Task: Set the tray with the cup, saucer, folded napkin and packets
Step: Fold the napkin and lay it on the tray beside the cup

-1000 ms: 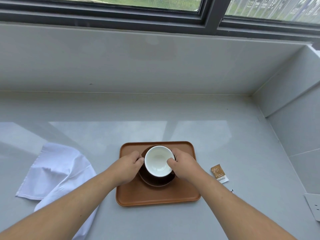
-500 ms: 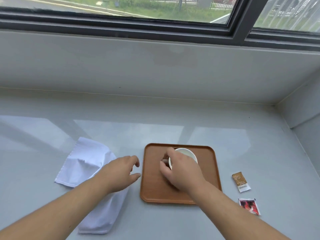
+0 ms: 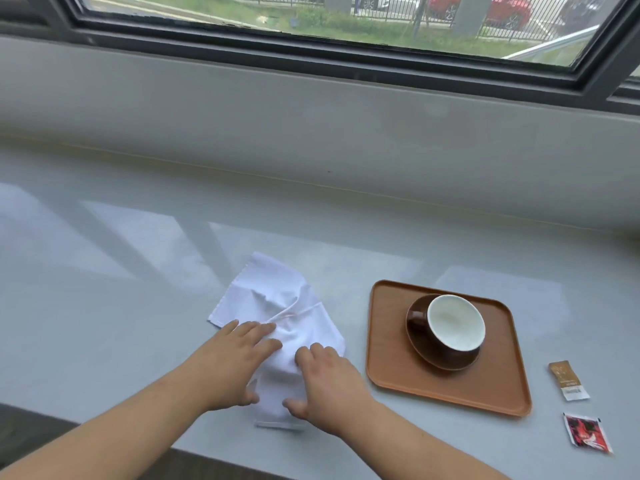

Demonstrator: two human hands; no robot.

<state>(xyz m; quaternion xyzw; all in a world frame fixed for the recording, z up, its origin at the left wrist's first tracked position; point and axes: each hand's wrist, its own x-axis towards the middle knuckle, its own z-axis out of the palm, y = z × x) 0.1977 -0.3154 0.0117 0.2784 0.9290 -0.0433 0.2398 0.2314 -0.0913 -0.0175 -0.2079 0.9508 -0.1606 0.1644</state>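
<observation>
A brown tray (image 3: 391, 344) lies on the grey sill, right of centre. On it stands a dark brown saucer (image 3: 446, 358) with a brown cup (image 3: 455, 322), white inside, handle to the left. A crumpled white napkin (image 3: 273, 299) lies left of the tray. My left hand (image 3: 230, 362) rests flat on the napkin's near left part, fingers spread. My right hand (image 3: 325, 386) presses on its near right part, thumb near the bottom hem. A tan packet (image 3: 568, 379) and a red packet (image 3: 587, 433) lie on the sill right of the tray.
The grey sill (image 3: 138, 271) runs wide to the left and behind the napkin. A low wall (image 3: 311, 133) and a dark window frame rise at the back. The sill's front edge (image 3: 114, 415) is close under my forearms.
My right hand has left the cup and moved left onto the napkin. My left hand has also come down on the napkin. The view has swung left.
</observation>
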